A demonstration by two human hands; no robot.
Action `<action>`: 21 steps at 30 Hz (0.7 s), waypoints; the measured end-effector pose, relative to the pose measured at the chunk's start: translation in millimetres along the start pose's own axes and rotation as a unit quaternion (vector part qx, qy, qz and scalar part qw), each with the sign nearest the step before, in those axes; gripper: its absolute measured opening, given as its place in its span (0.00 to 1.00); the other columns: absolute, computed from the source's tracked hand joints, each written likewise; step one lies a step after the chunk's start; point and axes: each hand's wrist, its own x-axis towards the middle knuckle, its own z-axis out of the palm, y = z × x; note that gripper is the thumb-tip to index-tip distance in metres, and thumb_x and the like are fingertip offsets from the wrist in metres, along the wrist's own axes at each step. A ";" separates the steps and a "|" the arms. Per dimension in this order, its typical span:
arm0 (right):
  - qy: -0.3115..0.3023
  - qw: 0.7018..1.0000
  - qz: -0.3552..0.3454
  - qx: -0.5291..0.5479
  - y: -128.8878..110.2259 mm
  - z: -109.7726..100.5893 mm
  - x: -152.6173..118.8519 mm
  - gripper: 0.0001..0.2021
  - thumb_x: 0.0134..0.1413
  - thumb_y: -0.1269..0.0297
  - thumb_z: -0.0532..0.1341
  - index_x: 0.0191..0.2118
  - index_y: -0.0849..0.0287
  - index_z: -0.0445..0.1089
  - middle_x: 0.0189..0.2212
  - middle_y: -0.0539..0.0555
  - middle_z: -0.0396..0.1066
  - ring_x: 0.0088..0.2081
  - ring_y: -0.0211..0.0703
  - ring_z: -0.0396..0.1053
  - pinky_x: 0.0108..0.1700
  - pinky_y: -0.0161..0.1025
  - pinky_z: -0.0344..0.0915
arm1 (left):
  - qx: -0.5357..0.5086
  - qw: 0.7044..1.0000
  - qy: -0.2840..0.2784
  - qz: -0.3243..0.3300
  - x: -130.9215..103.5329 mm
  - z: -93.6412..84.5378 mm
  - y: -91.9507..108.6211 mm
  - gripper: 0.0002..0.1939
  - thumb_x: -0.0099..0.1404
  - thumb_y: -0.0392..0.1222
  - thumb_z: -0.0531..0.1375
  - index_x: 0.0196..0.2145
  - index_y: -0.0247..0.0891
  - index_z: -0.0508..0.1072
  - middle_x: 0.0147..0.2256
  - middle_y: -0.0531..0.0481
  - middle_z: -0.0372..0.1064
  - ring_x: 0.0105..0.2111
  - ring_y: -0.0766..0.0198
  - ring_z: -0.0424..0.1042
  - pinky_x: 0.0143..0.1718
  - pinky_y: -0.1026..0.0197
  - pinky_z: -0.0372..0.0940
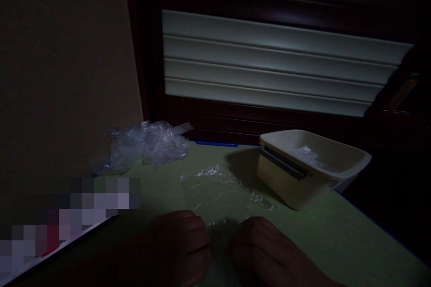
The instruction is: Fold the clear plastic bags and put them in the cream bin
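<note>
A thin, clear plastic bag point(215, 193) lies spread on the green tabletop, its crinkled far edge catching the light. At its near side, my left hand point(188, 246) is closed with the fingers curled down. My right hand point(266, 246) is closed as well, a short gap to the right of the left one. Both seem to pinch the bag's near part, though my fingertips are hidden and the picture is very dark there.
A heap of crumpled clear plastic bags point(151, 143) sits at the back left, by the wall. To the right stands a cream plastic bin point(286, 184) with a dark handle and some clear plastic inside. A blurred-out flat item point(77, 219) is at the left. Behind rises a slatted panel point(269, 63).
</note>
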 end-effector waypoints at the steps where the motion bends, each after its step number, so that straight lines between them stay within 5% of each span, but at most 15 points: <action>1: -0.004 1.000 0.002 -0.004 1.0 0.3 -0.1 0.09 0.61 0.70 0.47 0.40 0.63 0.63 0.30 0.56 0.70 0.32 0.41 0.64 0.34 0.38 0.62 | -0.005 1.000 -0.002 0.007 0.2 -1.3 0.2 0.07 0.60 0.37 0.57 0.25 0.38 0.64 0.24 0.55 0.63 0.24 0.66 0.60 0.25 0.61 0.53; 10: -0.090 0.993 0.079 -0.003 2.5 9.8 -1.7 0.09 0.50 0.70 0.54 0.36 0.61 0.69 0.30 0.55 0.70 0.33 0.43 0.64 0.36 0.40 0.61 | -0.031 1.000 0.000 0.004 1.1 -5.4 5.2 0.08 0.55 0.32 0.60 0.22 0.35 0.64 0.23 0.55 0.64 0.25 0.66 0.62 0.26 0.61 0.55; 21: -0.107 0.983 0.147 0.028 -1.0 7.0 4.9 0.07 0.53 0.70 0.53 0.32 0.60 0.69 0.30 0.54 0.69 0.34 0.42 0.64 0.36 0.40 0.59 | -0.064 0.997 0.037 -0.024 -4.4 4.6 4.0 0.07 0.59 0.35 0.57 0.23 0.36 0.66 0.24 0.53 0.67 0.27 0.66 0.65 0.30 0.62 0.59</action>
